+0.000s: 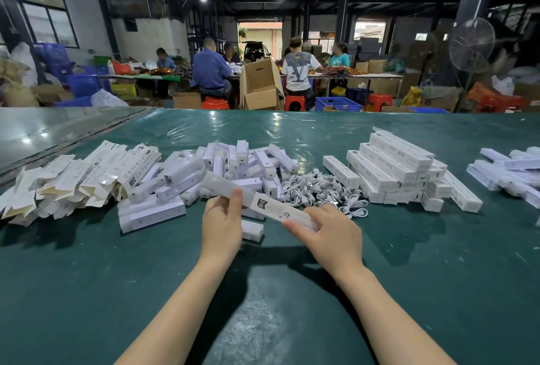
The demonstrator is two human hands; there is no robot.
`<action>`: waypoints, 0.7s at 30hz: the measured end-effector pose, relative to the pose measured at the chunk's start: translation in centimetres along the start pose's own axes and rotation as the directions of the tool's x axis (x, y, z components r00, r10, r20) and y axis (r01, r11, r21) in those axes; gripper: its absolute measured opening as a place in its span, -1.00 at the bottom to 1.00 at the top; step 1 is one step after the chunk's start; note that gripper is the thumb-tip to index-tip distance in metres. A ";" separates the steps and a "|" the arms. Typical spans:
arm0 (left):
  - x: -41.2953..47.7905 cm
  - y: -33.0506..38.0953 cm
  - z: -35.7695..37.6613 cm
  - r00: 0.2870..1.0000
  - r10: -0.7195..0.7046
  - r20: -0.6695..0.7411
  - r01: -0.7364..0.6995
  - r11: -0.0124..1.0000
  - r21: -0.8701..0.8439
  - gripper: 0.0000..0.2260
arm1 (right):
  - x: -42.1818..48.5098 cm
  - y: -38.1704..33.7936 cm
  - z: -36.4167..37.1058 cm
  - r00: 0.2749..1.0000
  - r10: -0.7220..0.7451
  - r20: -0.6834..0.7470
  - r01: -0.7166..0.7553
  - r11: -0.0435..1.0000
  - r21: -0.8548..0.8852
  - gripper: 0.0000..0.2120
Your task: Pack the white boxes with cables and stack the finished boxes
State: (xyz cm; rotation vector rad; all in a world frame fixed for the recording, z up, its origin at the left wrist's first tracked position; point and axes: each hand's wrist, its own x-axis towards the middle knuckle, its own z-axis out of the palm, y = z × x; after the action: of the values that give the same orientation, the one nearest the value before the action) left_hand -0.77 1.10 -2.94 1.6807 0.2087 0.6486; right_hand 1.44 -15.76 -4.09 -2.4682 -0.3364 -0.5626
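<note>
Left hand [221, 227] | right hand [330, 234] — both grip one white box [271, 207] | cables [321, 189] beyond

Dark green plastic-sheeted tabletop [263, 291], glossy. Beyond its far edge: open brown cardboard carton [260, 87], red plastic stools [294, 102], blue plastic crate [337, 104]. Grey pedestal fan [471, 46] at right. Person in blue jacket [209, 68] seated, back turned.

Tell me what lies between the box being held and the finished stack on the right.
The pile of white cables lies on the table between the held box and the stack, beside one loose box. Both lie low; above them nothing visible blocks the way.
</note>
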 end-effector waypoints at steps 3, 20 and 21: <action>0.0 0.1 -0.2 0.997 -0.072 -0.003 0.070 0.987 -0.144 -0.84 | -0.1 -0.3 0.2 1.000 -0.002 0.007 0.002 0.999 -0.048 -0.59; -0.9 1.0 0.8 0.999 -0.022 -0.036 0.011 0.958 -0.288 -0.68 | 0.6 -1.8 0.3 1.000 -0.004 -0.006 0.006 0.898 0.440 -0.81; -0.5 1.4 0.2 0.998 -0.026 -0.064 0.004 0.945 -0.327 -0.68 | 1.0 -0.8 -0.1 0.999 0.046 -0.018 -0.036 0.931 0.364 -0.76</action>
State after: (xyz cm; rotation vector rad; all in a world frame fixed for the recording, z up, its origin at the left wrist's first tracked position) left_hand -1.34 0.35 -1.79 1.3379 0.1521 0.6887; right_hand 2.03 -15.08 -3.19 -2.1032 -0.3439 -0.4677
